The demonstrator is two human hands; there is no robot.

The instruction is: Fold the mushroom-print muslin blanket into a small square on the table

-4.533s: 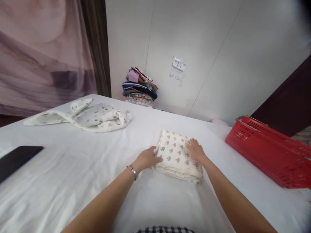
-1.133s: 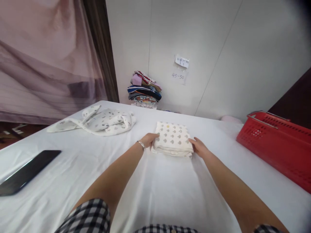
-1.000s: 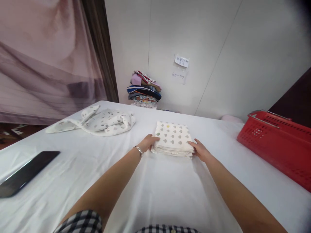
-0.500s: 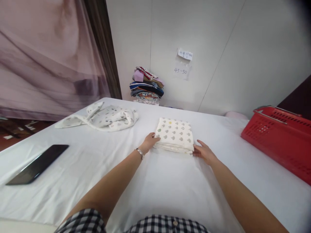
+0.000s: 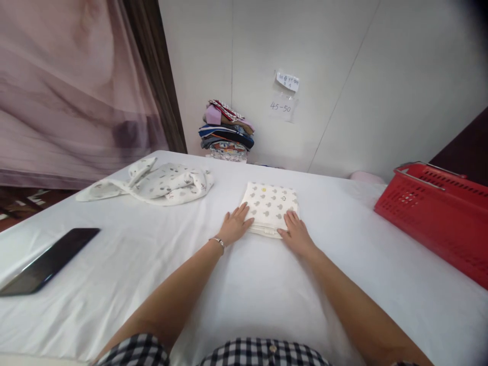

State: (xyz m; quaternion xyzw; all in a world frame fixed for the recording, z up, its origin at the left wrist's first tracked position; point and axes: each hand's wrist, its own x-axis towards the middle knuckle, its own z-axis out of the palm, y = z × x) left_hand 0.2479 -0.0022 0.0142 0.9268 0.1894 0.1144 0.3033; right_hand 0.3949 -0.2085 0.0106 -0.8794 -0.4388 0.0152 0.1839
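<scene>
A folded cream cloth [image 5: 271,204] with small grey prints lies on the white sheet [image 5: 244,284], a little beyond the middle. My left hand [image 5: 235,226] rests flat at its near left corner, fingers stretched out and touching the edge. My right hand [image 5: 295,233] lies flat on the near right corner, fingers spread over the fabric. Neither hand holds anything. A thin bracelet sits on my left wrist.
A crumpled printed cloth [image 5: 152,180] lies at the back left. A dark phone [image 5: 48,260] sits near the left edge. A red plastic basket [image 5: 438,213] stands at the right. A stack of folded clothes [image 5: 225,131] is against the back wall.
Both hands have shifted from the sides of the folded cloth to its near edge, the right hand moving left onto the fabric. The cloth has stayed in about the same place.
</scene>
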